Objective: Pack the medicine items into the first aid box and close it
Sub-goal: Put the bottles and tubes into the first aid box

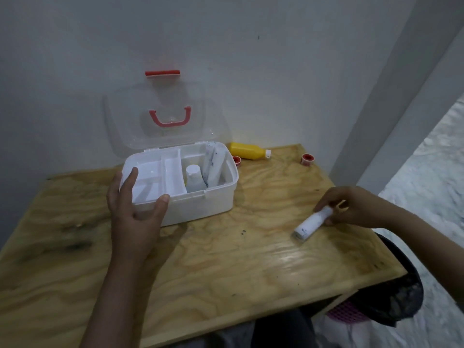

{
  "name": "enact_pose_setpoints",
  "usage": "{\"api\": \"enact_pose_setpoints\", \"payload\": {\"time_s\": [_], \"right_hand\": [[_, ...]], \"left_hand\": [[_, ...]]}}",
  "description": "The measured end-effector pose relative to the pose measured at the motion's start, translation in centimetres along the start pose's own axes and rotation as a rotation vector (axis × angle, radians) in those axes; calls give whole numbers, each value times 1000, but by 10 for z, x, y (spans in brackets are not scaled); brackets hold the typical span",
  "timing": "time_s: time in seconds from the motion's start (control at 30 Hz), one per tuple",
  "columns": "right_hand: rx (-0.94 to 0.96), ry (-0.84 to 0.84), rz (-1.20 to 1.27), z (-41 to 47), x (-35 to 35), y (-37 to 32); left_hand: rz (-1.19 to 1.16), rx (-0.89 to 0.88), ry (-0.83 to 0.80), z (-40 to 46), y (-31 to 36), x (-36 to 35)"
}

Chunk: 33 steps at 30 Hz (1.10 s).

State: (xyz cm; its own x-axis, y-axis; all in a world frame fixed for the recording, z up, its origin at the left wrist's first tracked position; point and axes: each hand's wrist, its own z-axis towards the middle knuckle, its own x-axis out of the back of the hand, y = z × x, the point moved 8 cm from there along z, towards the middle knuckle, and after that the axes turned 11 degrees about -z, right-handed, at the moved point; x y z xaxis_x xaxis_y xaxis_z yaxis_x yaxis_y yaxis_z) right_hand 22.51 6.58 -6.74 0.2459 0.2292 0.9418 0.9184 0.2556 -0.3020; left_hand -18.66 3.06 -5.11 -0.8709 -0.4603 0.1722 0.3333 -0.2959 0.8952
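Observation:
A white first aid box (200,207) stands open on the wooden table (226,259), its clear lid (160,116) with a red handle raised against the wall. Inside are a divided tray on the left, a white bottle (193,180) and white packets (213,163) on the right. My left hand (135,209) grips the box's front left corner, thumb on the rim. My right hand (356,207) holds the top end of a white tube-shaped bottle (311,223) that rests tilted on the table to the right of the box.
A yellow bottle (248,151) lies on its side behind the box. One red tape roll (236,160) sits by the box's back right corner, another (306,159) further right. A bin with a black bag (391,302) stands below the table's right edge.

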Motion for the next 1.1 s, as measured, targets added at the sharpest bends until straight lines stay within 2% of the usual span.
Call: {"api": "enact_pose_setpoints", "payload": {"time_s": [0.17,0.37,0.73,0.9,1.1], "right_hand": [[65,63,80,6,13,-20],[190,173,177,17,50,-76],[450,311,109,73,106,-209],[501,266,-16,111,107,-267],[484,69,-290,157,72,-300]], "left_hand": [[-12,-8,3,1,-1,1],[-23,-5,5,2,-2,2],[-36,23,-9,3,-4,2],[-22,33,-8,2,-5,3],[-28,35,-24,1,-3,2]]}}
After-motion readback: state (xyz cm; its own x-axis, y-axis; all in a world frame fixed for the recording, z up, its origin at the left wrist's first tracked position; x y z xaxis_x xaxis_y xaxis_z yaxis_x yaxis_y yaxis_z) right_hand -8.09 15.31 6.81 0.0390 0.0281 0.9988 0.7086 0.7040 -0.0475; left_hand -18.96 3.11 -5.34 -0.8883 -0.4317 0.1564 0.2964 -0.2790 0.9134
